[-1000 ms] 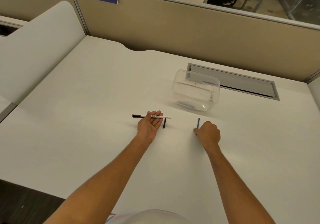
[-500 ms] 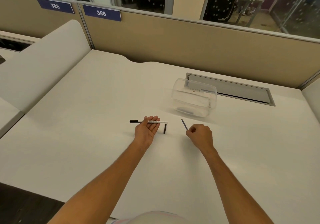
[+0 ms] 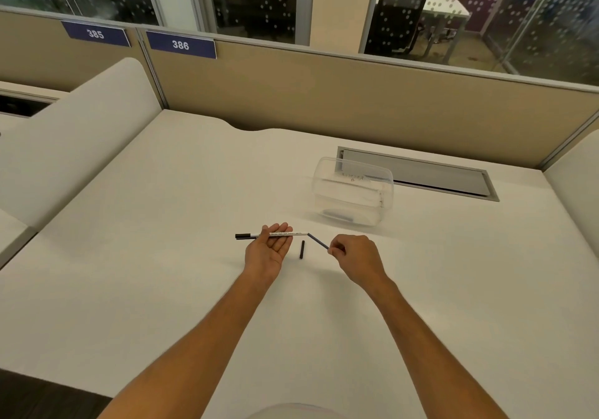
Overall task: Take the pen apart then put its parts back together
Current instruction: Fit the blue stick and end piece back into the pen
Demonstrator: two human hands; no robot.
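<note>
My left hand (image 3: 270,247) lies palm up just above the white desk (image 3: 162,272), and the white pen barrel (image 3: 287,234) with its black cap end (image 3: 243,236) pointing left rests across its fingers. My right hand (image 3: 355,256) pinches the thin blue refill (image 3: 317,241), whose far tip touches the barrel's open right end. A small black pen part (image 3: 302,249) lies on the desk between my two hands.
A clear plastic container (image 3: 353,191) lies behind my hands at the right, something dark inside it. A grey cable hatch (image 3: 421,175) is set into the desk behind it. Beige partitions (image 3: 324,94) close off the back; a white divider (image 3: 74,133) stands at left.
My right hand lifted the blue refill off the desk and carried it left until its tip met the barrel's open end. My left hand kept the barrel still. The camera tilted up.
</note>
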